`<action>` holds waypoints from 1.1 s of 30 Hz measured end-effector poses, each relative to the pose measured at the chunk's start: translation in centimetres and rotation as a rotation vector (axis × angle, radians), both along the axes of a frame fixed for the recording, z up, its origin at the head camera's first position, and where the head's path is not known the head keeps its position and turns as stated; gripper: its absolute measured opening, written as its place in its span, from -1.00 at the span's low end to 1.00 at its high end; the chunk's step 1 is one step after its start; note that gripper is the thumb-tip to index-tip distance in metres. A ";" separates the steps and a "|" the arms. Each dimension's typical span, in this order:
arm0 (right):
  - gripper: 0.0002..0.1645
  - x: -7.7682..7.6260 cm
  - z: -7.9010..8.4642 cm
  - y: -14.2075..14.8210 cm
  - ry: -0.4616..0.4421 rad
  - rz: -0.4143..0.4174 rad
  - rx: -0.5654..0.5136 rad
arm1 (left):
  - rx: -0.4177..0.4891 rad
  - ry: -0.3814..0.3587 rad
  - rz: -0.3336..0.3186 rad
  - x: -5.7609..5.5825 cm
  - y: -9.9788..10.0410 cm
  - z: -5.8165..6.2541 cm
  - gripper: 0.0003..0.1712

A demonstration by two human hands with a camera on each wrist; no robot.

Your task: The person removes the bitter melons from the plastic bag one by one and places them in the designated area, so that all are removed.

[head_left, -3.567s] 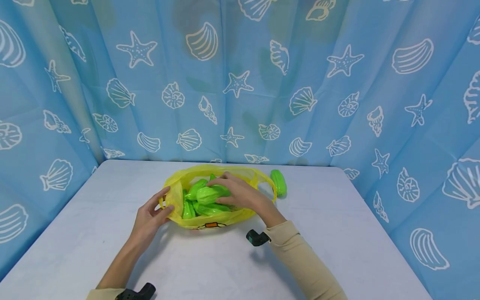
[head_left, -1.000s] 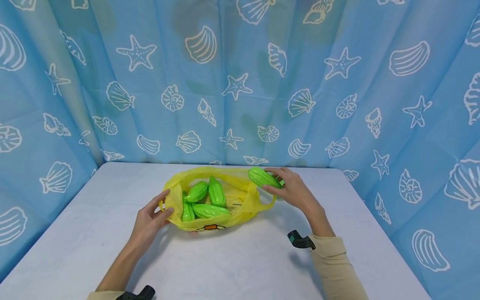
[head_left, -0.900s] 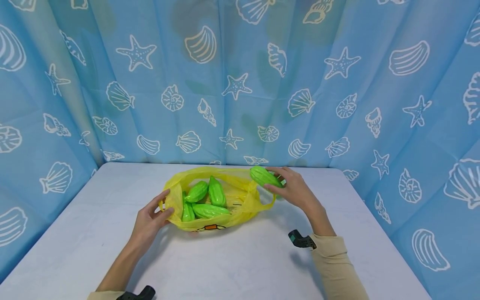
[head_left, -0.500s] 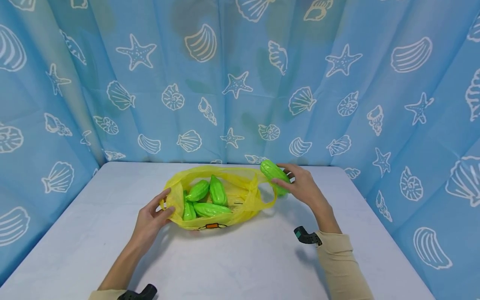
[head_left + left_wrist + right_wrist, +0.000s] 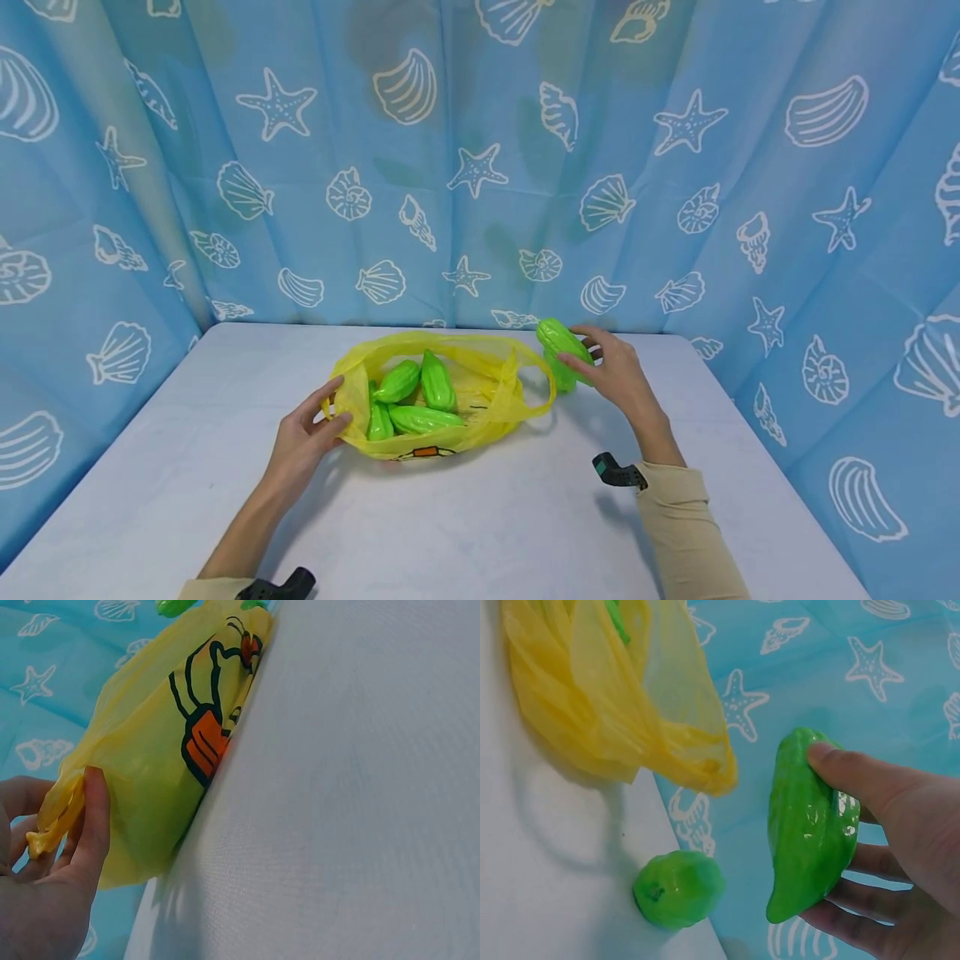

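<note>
A yellow plastic bag (image 5: 517,407) lies with its mouth wide on the table, and several green, ribbed bitter melons (image 5: 438,383) are inside. At its left end, my left hand (image 5: 300,437) pinches the rim near the handle; the gathered yellow plastic (image 5: 64,814) shows between thumb and fingers in the left wrist view. To the right of the bag, my right hand (image 5: 621,371) holds another bitter melon (image 5: 806,825) between thumb and fingers, raised off the table. Below it a second bitter melon (image 5: 679,889) rests on the table, partly hidden in the head view.
The bag's right handle loop (image 5: 551,387) reaches close to the bitter melon on the table. A white-covered table (image 5: 465,525) spreads beneath everything. Behind it hangs a blue curtain (image 5: 510,225) with white shells and starfish.
My right hand was inside the bag on a bitter melon 3.6 seconds ago. It has carried that melon out rightward, over the one on the table. My left hand has stayed at the rim.
</note>
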State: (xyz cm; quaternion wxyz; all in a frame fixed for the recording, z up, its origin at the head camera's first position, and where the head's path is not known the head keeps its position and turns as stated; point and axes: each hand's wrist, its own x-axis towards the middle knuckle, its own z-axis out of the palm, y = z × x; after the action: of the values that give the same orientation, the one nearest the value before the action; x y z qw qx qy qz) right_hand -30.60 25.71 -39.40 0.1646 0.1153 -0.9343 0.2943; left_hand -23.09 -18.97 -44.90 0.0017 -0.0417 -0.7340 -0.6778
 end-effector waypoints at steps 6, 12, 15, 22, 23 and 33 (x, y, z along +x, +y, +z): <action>-0.35 -0.3 -0.7 0.7 0.027 -0.054 -0.032 | 0.000 0.002 -0.001 0.0 0.0 0.0 -0.27; -0.34 -0.6 -1.1 1.3 0.015 -0.131 -0.057 | -0.026 -0.005 0.008 0.1 0.0 0.1 -0.28; -0.33 -0.8 -1.4 1.5 0.017 -0.154 -0.061 | -0.027 -0.004 0.008 0.1 0.0 0.1 -0.28; -0.29 -1.2 -1.9 1.7 0.010 -0.202 -0.074 | -0.007 0.011 -0.002 0.0 0.0 0.0 -0.28; -0.28 -1.2 -2.0 1.7 0.005 -0.206 -0.076 | -0.005 0.012 -0.003 0.0 0.0 0.0 -0.28; -0.27 -1.7 -3.2 2.2 -0.066 -0.241 -0.110 | -0.006 0.013 -0.002 0.0 -0.1 -0.1 -0.27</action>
State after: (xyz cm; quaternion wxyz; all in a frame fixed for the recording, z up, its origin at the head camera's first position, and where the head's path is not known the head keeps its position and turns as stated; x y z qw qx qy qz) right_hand -32.31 27.88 -42.58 0.1739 -0.0169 -0.9288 0.3269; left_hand -23.13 -19.03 -44.98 0.0058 -0.0469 -0.7361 -0.6752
